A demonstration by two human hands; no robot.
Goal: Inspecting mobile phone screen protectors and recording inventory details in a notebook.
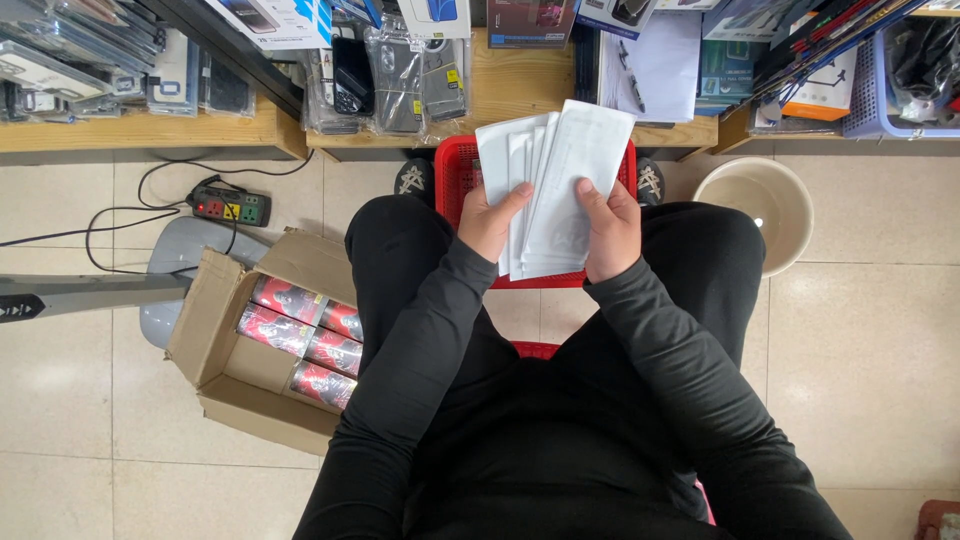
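I sit in black clothes with both hands raised over my lap. Between them is a fanned stack of flat white packets (pixel 560 175). My left hand (pixel 490 220) grips the stack's left edge, its thumb lying across the front. On the right edge sits my right hand (pixel 612 228), thumb on the top packet. Under the packets, between my knees, stands a red plastic basket (pixel 455 170); its inside is hidden by the stack.
An open cardboard box (pixel 225 345) with red packs lies at my left. A beige bucket (pixel 765 205) stands at my right. A power strip (pixel 230 207) and cables lie on the tiled floor. Wooden shelves (pixel 520 90) ahead hold packaged phone cases; a fan base (pixel 165 265) sits far left.
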